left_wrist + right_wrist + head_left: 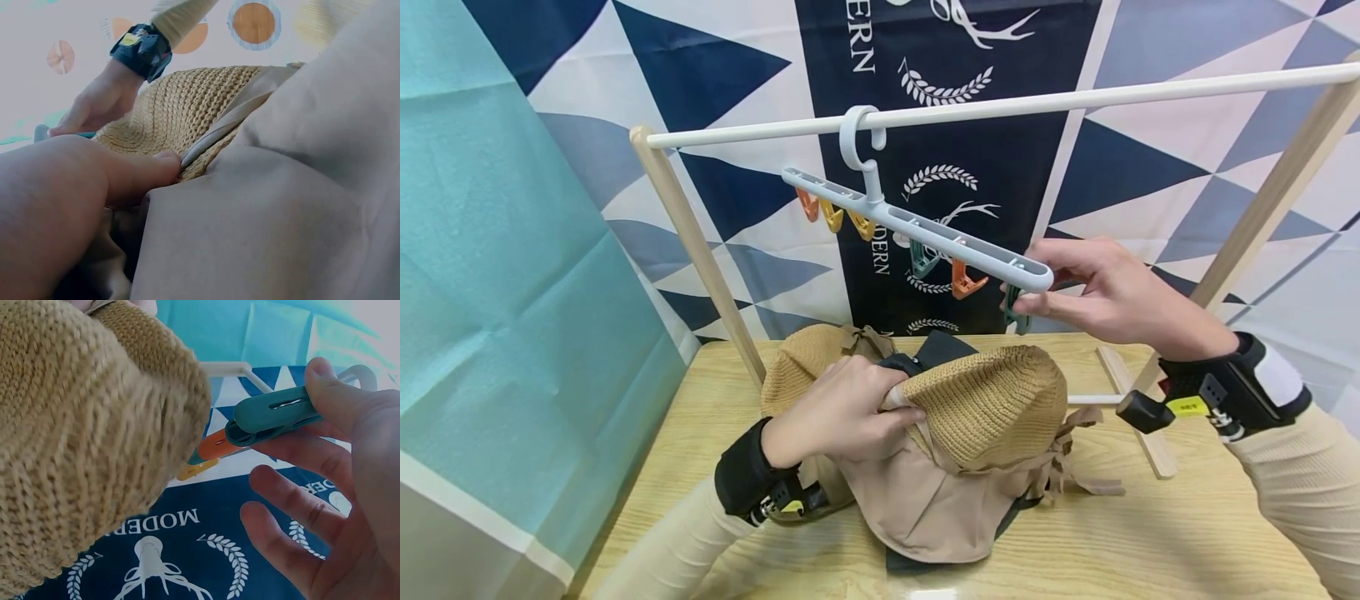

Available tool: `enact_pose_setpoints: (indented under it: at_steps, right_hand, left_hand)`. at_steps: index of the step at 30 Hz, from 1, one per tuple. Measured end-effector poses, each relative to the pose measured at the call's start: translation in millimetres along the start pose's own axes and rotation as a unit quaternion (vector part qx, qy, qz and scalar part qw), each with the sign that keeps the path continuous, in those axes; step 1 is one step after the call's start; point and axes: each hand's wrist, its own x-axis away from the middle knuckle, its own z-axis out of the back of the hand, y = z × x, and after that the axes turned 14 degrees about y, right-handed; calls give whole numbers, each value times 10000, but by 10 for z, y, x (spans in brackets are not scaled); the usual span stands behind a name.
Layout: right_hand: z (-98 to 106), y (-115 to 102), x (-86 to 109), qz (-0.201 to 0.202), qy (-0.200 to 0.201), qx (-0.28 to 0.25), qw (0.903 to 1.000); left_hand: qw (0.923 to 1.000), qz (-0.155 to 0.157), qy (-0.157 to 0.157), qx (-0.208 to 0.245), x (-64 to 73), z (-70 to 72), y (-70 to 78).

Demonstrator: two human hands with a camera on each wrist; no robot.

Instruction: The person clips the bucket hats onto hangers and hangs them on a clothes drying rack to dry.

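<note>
My left hand (850, 408) grips a straw-coloured knitted sun hat (992, 408) by the band where the crown meets its beige cloth brim (936, 508). In the left wrist view the thumb (134, 175) presses on that seam. At the near end of a pale grey clip hanger (958, 243), my right hand (1112, 296) pinches a green clip (272, 415) between thumb and forefinger, the other fingers spread apart. The hat's crown is just below and left of this clip. Orange, yellow and green clips hang further along the bar, among them an orange one (966, 282).
The hanger hooks over a white rail (1075, 102) with wooden legs (700, 258). Another knitted hat (805, 367) and dark cloth (943, 348) lie behind and under the held hat on the wooden table (1150, 542). Patterned fabric backs the scene; a teal curtain (512, 275) is at left.
</note>
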Motion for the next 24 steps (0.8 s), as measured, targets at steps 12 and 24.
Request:
enact_pose_setpoints:
  at_steps: [12,24]
  right_hand:
    - [2,-29,-1,-51,54,50,10000]
    - [-43,-47,-14,-13,63,-56,10000]
  left_hand:
    - [9987,59,-511,-23,-91,173,16]
    - [9970,183,-755,-47,-220,200,81]
